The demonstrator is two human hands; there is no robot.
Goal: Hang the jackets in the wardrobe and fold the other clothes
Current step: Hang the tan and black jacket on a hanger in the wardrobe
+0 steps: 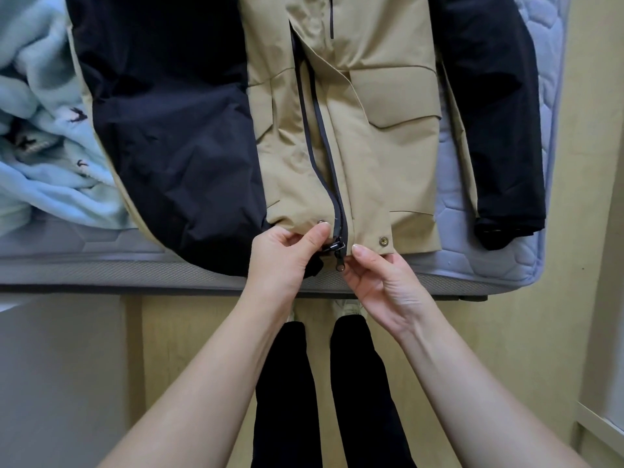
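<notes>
The jacket (371, 130) lies flat on the mattress (553, 130), hem toward six o'clock — left hand (287, 255) and right hand (381, 282) each pinch a hem side there, seemingly to seat the zipper (337, 246) before hanging.

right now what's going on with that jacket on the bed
A person stands at the mattress edge with a tan and navy jacket laid flat on it. The left hand pinches the hem beside the zipper slider; the right hand pinches it on the other side. It is not hung yet. A light blue fleece lies bunched at left.
</notes>
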